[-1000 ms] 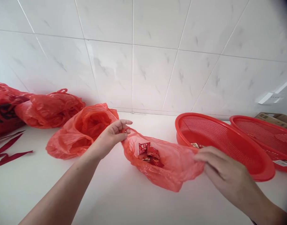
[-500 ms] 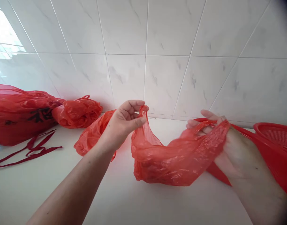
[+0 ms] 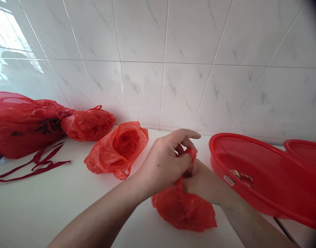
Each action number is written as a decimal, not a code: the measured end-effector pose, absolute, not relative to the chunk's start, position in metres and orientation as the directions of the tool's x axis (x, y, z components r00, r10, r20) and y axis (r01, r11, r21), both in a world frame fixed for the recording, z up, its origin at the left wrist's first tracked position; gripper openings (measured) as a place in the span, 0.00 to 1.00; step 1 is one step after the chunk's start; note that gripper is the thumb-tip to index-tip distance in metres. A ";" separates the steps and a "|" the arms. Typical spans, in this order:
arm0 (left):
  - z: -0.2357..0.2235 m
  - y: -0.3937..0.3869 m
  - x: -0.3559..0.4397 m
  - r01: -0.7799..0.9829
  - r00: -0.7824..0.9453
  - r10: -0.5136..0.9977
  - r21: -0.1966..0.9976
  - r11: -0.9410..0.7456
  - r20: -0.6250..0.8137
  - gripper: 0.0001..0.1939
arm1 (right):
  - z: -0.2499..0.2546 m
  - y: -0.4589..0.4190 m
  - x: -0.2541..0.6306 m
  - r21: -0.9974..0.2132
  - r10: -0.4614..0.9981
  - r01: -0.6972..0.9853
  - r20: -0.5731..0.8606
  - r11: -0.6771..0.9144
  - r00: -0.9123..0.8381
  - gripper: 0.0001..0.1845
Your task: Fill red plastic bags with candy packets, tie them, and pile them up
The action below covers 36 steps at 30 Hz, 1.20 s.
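Observation:
A thin red plastic bag [image 3: 185, 212] hangs gathered at its neck, low over the white counter, with something dark bunched inside that I cannot make out. My left hand [image 3: 170, 158] pinches the bag's twisted top between thumb and fingers. Close against it, my right hand [image 3: 203, 181] is wrapped round the neck just below, its fingers partly hidden behind the left hand. To the left, a second red plastic bag [image 3: 116, 148] lies on its side with its mouth spread.
Right of my hands stands a red mesh basket [image 3: 258, 196] with a few small pieces in its bottom; another red basket [image 3: 302, 146] is behind it. A knotted red bag [image 3: 88, 124], a large red bag [image 3: 21, 124] and dark red straps [image 3: 41, 167] lie left. A tiled wall [image 3: 142, 89] closes the back.
My hands have come together from far apart, and the bag stretched between them is now gathered at its neck. The red basket on the right has come into clearer view.

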State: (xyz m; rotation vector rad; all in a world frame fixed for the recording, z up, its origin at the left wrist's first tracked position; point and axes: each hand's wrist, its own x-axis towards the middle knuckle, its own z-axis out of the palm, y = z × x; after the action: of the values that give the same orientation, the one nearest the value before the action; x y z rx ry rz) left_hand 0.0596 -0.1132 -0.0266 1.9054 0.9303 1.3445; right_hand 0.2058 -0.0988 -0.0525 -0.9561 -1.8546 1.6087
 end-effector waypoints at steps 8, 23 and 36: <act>-0.066 -0.098 0.052 0.294 0.129 0.724 0.671 -0.681 0.678 0.16 | -0.059 -0.076 0.204 -0.999 0.869 0.036 -0.004 0.016 -0.495 0.06; -0.094 -0.057 0.059 -0.070 0.120 0.920 0.927 -0.368 0.374 0.11 | -0.073 -0.032 0.222 -0.945 0.772 -0.310 0.275 0.106 -0.573 0.18; -0.098 -0.058 0.062 0.048 0.118 0.963 0.968 -0.248 0.241 0.08 | -0.088 -0.022 0.217 -0.816 0.956 0.500 0.223 0.290 -0.190 0.09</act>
State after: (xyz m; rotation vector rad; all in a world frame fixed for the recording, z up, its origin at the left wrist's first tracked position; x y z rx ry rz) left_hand 0.0617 -0.0584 -0.0982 1.4867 1.0433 1.2717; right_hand 0.2166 -0.0216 -0.0878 -1.3125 -1.8144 0.7753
